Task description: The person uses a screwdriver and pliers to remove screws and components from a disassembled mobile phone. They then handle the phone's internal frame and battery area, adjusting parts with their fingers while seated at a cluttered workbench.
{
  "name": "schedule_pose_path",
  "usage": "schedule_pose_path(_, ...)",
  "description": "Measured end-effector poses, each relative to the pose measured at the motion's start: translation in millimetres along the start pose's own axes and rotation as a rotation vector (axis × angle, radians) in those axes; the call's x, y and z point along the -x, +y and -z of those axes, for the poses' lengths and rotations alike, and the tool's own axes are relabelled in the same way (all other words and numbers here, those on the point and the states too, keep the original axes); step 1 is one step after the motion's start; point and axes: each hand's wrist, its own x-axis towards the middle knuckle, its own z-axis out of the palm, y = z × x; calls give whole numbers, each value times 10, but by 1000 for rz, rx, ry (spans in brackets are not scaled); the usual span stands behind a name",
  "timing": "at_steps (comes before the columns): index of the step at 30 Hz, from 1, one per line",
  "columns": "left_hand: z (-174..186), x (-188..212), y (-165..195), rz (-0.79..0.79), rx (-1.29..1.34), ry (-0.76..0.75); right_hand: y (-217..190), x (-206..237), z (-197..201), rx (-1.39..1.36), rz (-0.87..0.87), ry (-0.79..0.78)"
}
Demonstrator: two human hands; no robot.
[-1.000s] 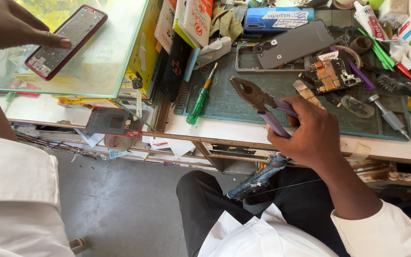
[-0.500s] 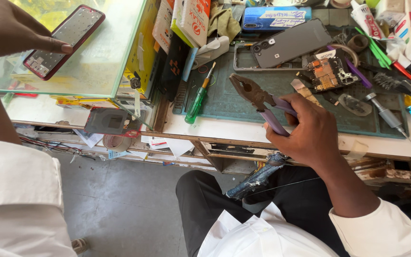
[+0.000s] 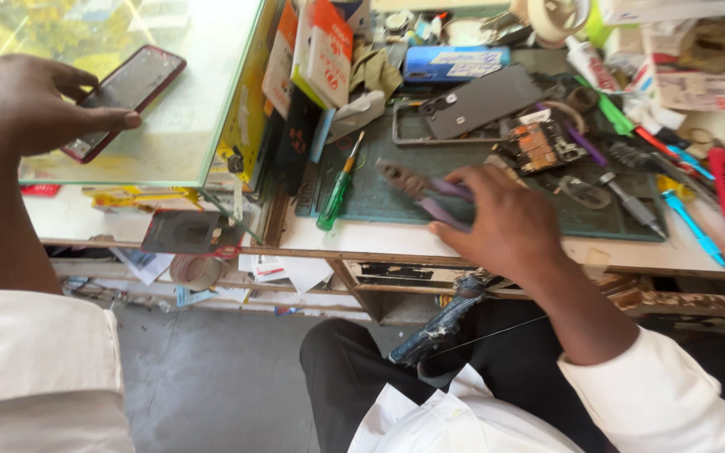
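Head view of a cluttered repair bench, described from largest element to smallest.

The glass counter [image 3: 169, 101] fills the far left. The green mat [image 3: 480, 180] covers the middle of the bench and carries most of the loose work. Beyond the mat lie boxes [image 3: 316, 50] at its far left corner and a blue case [image 3: 455, 63] at the far edge.

The left hand [image 3: 31, 105] rests on the glass counter, fingers spread slightly apart, with the thumb tip touching the near edge of a red-edged phone [image 3: 123, 96] that lies flat on the glass; it does not grip the phone.

The right hand [image 3: 505, 222] lies on the near edge of the mat. Its fingers curl together around the purple handles of the pliers [image 3: 417, 189], whose metal nose points left and rests on the mat.

An opened phone occupies the far centre of the mat: the dark back cover [image 3: 484, 99] is off and lies across the bare frame [image 3: 417, 134], and the circuit board [image 3: 539, 144] sits apart to the right. Judging from this, disassembly is done; nothing shows reassembly begun, and the pliers touch no part yet.

A green screwdriver [image 3: 337, 186] lies just left of the pliers. Tweezers, a blue pen and a red tool lie at the far right.
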Motion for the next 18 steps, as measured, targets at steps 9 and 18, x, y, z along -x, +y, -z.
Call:
schedule_pose_path(9,-111,277,-265,-60,397,226,13,-63,-148,79,133,97)
schedule_pose_path(18,-1293,1828,66,-334,824,43,70,750,-228,-490,391,190)
